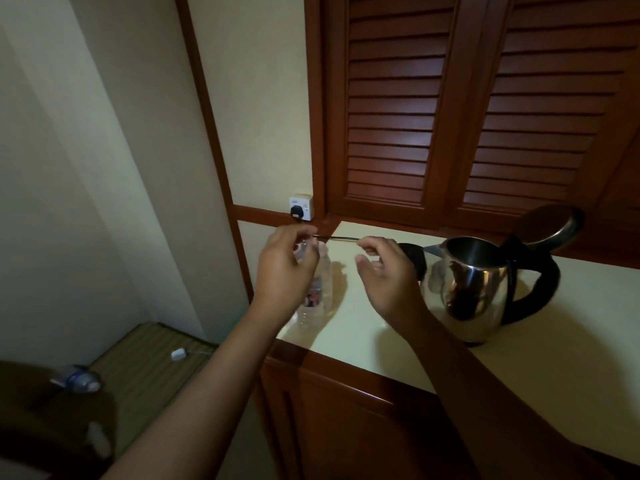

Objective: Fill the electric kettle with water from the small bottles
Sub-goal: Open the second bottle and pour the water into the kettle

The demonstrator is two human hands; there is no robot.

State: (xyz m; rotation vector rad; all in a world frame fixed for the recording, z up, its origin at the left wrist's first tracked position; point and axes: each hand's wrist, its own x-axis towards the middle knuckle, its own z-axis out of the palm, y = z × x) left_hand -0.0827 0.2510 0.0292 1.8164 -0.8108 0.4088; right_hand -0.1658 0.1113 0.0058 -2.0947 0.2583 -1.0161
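A small clear water bottle [320,292] stands upright near the left corner of the cream counter [363,327]. My left hand [285,268] is curled round its neck and top, which hides the cap. My right hand [384,271] hovers just right of the bottle with its fingers apart and nothing in it. The steel electric kettle [474,289] stands to the right on the counter, its black handle pointing right. Its lid [550,225] is flipped up and the inside looks dark. The kettle's black base [414,256] lies partly hidden behind my right hand.
A black cord runs from the base to a plug in the wall socket [302,206]. Louvred wooden doors [450,116] rise behind the counter. Another small bottle [79,377] lies on dark furniture at lower left, beside a striped surface with a small white object [177,354].
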